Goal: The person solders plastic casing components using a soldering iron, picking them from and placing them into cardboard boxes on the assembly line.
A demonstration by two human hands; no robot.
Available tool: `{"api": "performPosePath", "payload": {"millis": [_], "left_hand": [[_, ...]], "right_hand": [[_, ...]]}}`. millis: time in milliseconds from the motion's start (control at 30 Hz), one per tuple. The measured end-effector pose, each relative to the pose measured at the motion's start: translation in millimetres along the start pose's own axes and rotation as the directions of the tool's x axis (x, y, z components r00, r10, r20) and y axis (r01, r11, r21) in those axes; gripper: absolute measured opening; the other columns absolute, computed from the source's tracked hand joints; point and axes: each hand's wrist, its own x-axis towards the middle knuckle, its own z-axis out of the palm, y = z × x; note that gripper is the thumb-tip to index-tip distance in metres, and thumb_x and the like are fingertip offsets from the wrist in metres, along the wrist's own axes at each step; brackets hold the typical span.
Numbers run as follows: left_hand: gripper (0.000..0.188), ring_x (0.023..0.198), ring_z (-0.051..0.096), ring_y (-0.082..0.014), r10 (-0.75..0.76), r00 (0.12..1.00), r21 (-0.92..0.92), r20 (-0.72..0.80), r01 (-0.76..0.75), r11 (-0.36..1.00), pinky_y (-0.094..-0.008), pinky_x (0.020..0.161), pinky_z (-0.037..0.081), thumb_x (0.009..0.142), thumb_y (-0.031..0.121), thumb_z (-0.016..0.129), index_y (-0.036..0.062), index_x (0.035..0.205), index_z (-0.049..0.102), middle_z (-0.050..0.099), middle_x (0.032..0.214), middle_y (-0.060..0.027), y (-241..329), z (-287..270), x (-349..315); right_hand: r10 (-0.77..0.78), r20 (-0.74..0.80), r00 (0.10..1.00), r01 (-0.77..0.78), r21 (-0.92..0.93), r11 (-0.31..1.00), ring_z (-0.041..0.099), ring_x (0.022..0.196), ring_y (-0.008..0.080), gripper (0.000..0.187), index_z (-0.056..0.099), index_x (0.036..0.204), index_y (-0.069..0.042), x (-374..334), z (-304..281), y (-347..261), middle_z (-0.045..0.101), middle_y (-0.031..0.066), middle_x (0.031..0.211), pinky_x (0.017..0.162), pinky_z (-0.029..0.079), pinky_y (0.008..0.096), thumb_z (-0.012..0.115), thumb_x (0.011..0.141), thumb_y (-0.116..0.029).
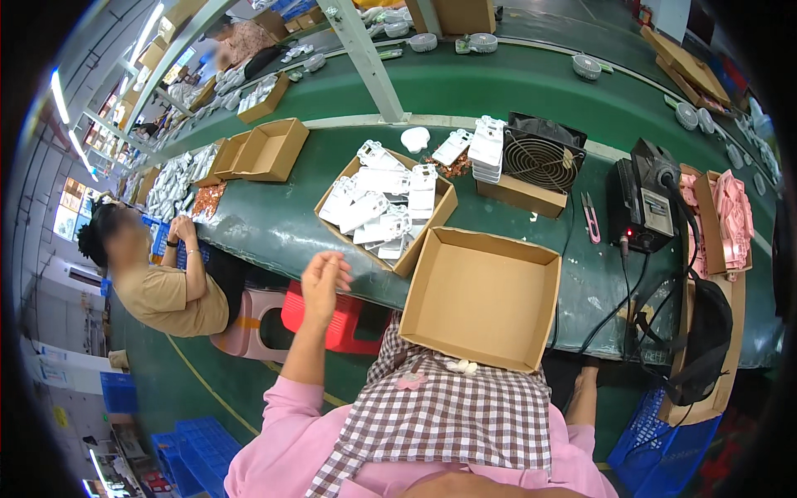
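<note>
My left hand (324, 280) is raised in front of the table edge, fingers curled together, and I see nothing in it. Just beyond it stands a cardboard box (442, 206) heaped with white plastic housings (388, 191). A second cardboard box (486, 297), with nothing in it, rests at the near table edge, overhanging toward my checked apron. Of my right arm only the forearm (584, 392) shows; the hand is hidden at the table's edge. Small white pieces (462, 366) lie on my apron against the near wall of that box.
A black fan (541, 158) sits on a cardboard box beside stacked white housings (487, 148). Pink-handled tweezers (591, 217) lie near a black soldering station (643, 199) with trailing cables. Pink parts (732, 220) fill a box at right. A co-worker (162, 282) sits at left by a red stool (332, 322).
</note>
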Motion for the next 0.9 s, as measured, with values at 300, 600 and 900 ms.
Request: {"api": "performPosePath", "payload": {"millis": [300, 600, 900], "left_hand": [[0.014, 0.072, 0.057, -0.0086, 0.261, 0.965, 0.245, 0.04, -0.262, 0.933, -0.0217, 0.06, 0.045, 0.092, 0.013, 0.056, 0.0012, 0.098, 0.06, 0.061, 0.082, -0.0041, 54.2, 1.4, 58.8], [0.029, 0.091, 0.055, -0.0238, 0.242, 0.877, 0.675, 0.415, -0.475, 0.564, -0.0344, 0.082, 0.044, 0.072, 0.009, 0.073, 0.0027, 0.098, 0.063, 0.062, 0.092, -0.0092, 69.3, 25.7, 92.1], [0.018, 0.072, 0.051, -0.0131, -0.055, 0.918, 0.62, 0.394, -0.221, 0.753, -0.0269, 0.068, 0.044, 0.073, 0.006, 0.073, 0.0023, 0.086, 0.06, 0.056, 0.077, -0.0025, 81.6, 18.5, 103.2]], "right_hand": [[-0.037, 0.138, 0.99, 0.042, -0.039, 0.998, 0.054, 0.097, 0.0191, 0.042, 0.048, 0.129, 0.0, -7.6, -23.3, -7.6, 0.054, 0.0074, 0.121, 0.083, 0.043, 0.0305, 0.047, 0.093, -0.023], [-0.019, -0.024, 1.0, 0.022, 0.13, 0.991, 0.053, 0.062, 0.0186, 0.029, 0.061, 0.111, -0.007, -19.4, 9.0, -27.0, 0.059, 0.0053, 0.081, 0.057, 0.043, 0.0284, 0.056, 0.083, -0.015], [0.157, 0.241, 0.958, -0.128, -0.129, 0.983, 0.036, 0.036, 0.011, 0.019, 0.062, 0.101, -0.006, -21.4, -22.4, -24.4, 0.05, 0.0006, 0.057, 0.033, 0.028, 0.0253, 0.06, 0.087, -0.019]]}}
